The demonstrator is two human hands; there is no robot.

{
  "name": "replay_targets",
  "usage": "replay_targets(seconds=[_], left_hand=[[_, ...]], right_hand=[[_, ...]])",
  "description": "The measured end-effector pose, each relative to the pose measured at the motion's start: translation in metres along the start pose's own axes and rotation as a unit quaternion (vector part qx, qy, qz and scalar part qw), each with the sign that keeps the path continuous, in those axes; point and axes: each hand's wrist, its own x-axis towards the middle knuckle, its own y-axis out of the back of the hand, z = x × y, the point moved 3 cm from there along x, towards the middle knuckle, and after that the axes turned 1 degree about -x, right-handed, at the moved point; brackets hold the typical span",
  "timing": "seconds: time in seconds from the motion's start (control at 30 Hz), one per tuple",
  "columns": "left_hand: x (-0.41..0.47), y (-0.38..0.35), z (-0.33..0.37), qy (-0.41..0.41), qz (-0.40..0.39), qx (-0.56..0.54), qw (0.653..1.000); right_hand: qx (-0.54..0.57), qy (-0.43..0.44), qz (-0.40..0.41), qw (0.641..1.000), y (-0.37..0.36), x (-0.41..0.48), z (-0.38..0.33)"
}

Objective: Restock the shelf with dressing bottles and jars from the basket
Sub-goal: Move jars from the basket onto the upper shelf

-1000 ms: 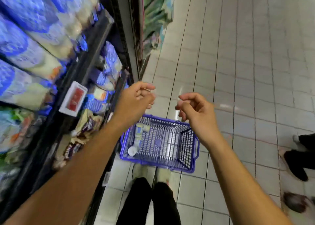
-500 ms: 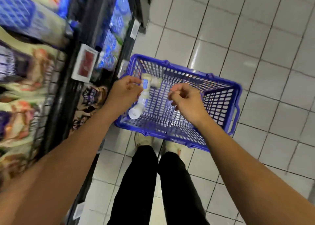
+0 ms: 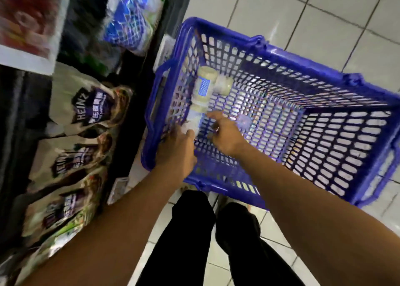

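A blue plastic basket stands on the tiled floor beside the shelf. At its left wall lie a pale jar with a blue label, a second pale jar and a dressing bottle with a white cap at its near end. My left hand reaches over the basket rim and its thumb and fingers curl around the bottle's capped end. My right hand is inside the basket just right of the bottle, index finger stretched to its side. Motion blur smears both hands.
The shelf on the left holds Heinz pouches on a low level and blue-patterned packs farther along. A red and white price tag hangs at the shelf edge. My legs in black trousers stand just before the basket.
I have bent down toward the basket. Both hands dropped from above it into its left side, and my left hand has closed on the bottle's capped end.
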Motion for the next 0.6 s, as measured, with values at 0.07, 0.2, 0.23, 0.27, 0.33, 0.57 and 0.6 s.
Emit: replay_targets(seconds=[0.07,0.2,0.23,0.27,0.33,0.57,0.6], left_hand=[[0.008,-0.007,-0.002,0.016,0.008,0.013,1.000],[0.024,-0.011,0.005,0.026,0.028,0.094,0.995],[0.028,-0.012,0.007,0.023,0.030,0.107,0.994],[0.032,-0.013,0.009,0.020,0.029,0.113,0.993],[0.038,-0.013,0.010,0.017,0.029,0.120,0.992],[0.050,-0.022,0.008,0.028,0.019,0.132,0.991],[0.051,-0.023,0.009,0.034,0.012,0.114,0.993]], right_hand=[[-0.078,0.032,-0.031,0.996,-0.013,0.015,0.006],[-0.201,0.097,-0.022,0.974,-0.037,0.037,0.018],[-0.217,0.096,-0.015,0.971,-0.042,0.042,0.022],[-0.197,0.087,-0.009,0.977,-0.045,0.046,0.025],[-0.019,0.049,0.010,0.999,-0.050,0.054,0.028],[0.358,-0.239,0.100,0.897,-0.070,0.088,0.035],[0.359,-0.249,0.089,0.895,-0.073,0.093,0.036]])
